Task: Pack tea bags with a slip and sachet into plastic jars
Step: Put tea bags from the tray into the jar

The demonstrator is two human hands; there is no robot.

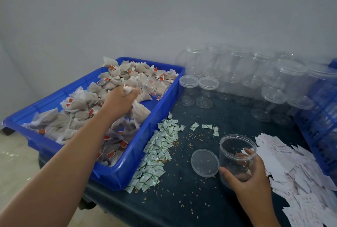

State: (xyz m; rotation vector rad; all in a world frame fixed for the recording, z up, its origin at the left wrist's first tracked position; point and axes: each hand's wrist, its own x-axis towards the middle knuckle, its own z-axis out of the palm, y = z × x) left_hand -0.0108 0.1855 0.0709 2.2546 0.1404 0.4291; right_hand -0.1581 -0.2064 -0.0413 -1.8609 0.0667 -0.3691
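Over the blue tray [116, 175], our left hand [120, 99] grips tea bags [140, 113]; our right hand [249, 170] holds the open jar [235, 146], where we judge they go next.

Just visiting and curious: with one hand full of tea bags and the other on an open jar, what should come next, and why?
Probably the left hand should carry its bunch of tea bags from over the blue tray to the jar and drop them in: the right hand holds it open and upright, its lid lying beside it.
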